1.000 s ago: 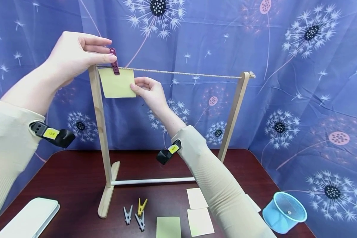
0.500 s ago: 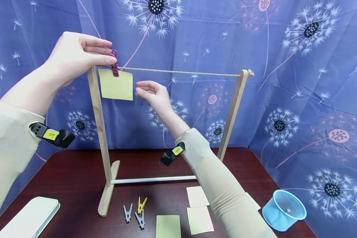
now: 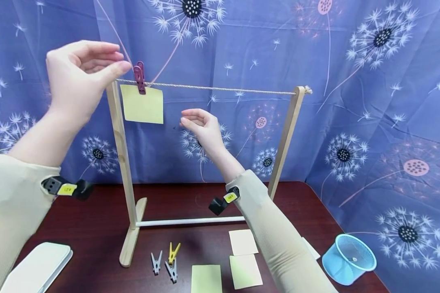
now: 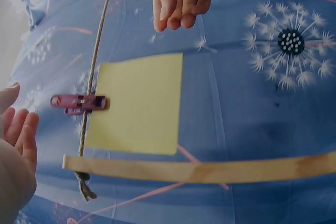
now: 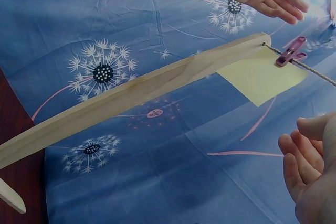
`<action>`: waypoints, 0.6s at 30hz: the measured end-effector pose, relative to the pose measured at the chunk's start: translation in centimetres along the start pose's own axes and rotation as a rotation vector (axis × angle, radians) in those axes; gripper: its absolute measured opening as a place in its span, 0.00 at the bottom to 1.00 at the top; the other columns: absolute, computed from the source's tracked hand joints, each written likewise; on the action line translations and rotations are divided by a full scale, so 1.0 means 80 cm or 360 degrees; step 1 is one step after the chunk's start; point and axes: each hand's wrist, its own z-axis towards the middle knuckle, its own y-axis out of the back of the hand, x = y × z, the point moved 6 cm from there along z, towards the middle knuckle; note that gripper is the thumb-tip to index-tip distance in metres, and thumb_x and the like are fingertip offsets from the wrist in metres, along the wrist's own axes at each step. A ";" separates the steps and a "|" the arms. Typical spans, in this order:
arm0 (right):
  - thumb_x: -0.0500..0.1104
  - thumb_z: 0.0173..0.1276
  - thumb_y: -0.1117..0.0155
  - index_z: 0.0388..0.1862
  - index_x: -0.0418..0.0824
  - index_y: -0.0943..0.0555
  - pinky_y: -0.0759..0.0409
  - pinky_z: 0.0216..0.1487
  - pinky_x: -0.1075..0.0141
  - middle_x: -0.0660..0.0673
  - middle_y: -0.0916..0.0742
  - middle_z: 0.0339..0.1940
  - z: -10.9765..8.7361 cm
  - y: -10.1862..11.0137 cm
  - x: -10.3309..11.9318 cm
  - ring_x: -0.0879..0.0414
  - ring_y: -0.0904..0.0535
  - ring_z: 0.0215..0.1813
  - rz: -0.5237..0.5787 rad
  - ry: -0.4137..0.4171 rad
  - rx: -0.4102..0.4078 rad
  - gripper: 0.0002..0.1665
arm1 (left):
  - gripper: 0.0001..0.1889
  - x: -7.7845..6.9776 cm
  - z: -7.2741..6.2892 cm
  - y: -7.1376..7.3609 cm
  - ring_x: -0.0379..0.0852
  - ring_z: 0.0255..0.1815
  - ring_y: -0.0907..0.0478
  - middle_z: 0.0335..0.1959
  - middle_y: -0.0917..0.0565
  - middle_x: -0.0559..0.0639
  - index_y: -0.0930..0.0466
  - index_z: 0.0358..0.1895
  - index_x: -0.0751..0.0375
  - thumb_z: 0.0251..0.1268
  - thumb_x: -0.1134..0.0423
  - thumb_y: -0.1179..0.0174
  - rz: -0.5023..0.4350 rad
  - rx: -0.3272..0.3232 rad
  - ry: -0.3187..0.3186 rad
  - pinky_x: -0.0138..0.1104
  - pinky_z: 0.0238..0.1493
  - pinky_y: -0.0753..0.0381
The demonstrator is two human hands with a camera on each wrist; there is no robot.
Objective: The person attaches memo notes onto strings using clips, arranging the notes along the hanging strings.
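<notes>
A dark red clothespin (image 3: 139, 78) clips a yellow sticky note (image 3: 143, 106) to the rope (image 3: 220, 88) near its left end. The note hangs just right of the left wooden post (image 3: 122, 154). My left hand (image 3: 82, 77) is beside the clothespin, apart from it, its fingers and thumb relaxed with nothing between them. Right of the note and lower, my right hand (image 3: 205, 129) hovers in the air, loosely bent and holding nothing. In the left wrist view the clothespin (image 4: 79, 102) grips the note's edge over the rope.
On the dark table lie two grey clothespins (image 3: 156, 262) and a yellow one (image 3: 174, 253). A green note (image 3: 206, 278) and pale notes (image 3: 243, 242) are near the front. A blue mesh cup (image 3: 349, 260) stands right, a white case (image 3: 38, 266) left. A white bar (image 3: 190, 222) joins the posts.
My right hand has let go of the note's right edge and moved right and down. My left hand has released the clothespin and drawn back left. The note stays hanging.
</notes>
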 end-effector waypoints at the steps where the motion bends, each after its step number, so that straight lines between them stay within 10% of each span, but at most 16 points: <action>1: 0.29 0.66 0.37 0.51 0.23 0.21 0.18 0.54 0.64 0.25 0.16 0.42 -0.004 0.003 -0.001 0.65 0.16 0.33 0.0005 -0.0001 -0.0008 0.16 | 0.16 0.000 -0.006 -0.002 0.33 0.34 0.16 0.31 0.13 0.36 0.13 0.46 0.61 0.52 0.66 0.26 -0.0021 0.0003 -0.0013 0.20 0.43 0.22; 9: 0.29 0.65 0.38 0.50 0.21 0.23 0.20 0.49 0.70 0.52 0.13 0.31 -0.037 0.027 -0.013 0.65 0.16 0.35 0.0026 -0.0016 -0.0045 0.16 | 0.13 0.023 -0.077 -0.039 0.33 0.30 0.16 0.32 0.13 0.32 0.14 0.44 0.69 0.52 0.74 0.29 0.0022 0.0272 -0.0183 0.22 0.36 0.20; 18: 0.29 0.64 0.39 0.50 0.19 0.24 0.19 0.50 0.68 0.44 0.11 0.33 -0.095 0.045 -0.050 0.64 0.15 0.35 0.0058 -0.0078 -0.0042 0.17 | 0.14 0.091 -0.157 -0.076 0.27 0.34 0.18 0.38 0.11 0.56 0.14 0.45 0.64 0.54 0.68 0.28 0.0202 0.0639 -0.0052 0.21 0.38 0.20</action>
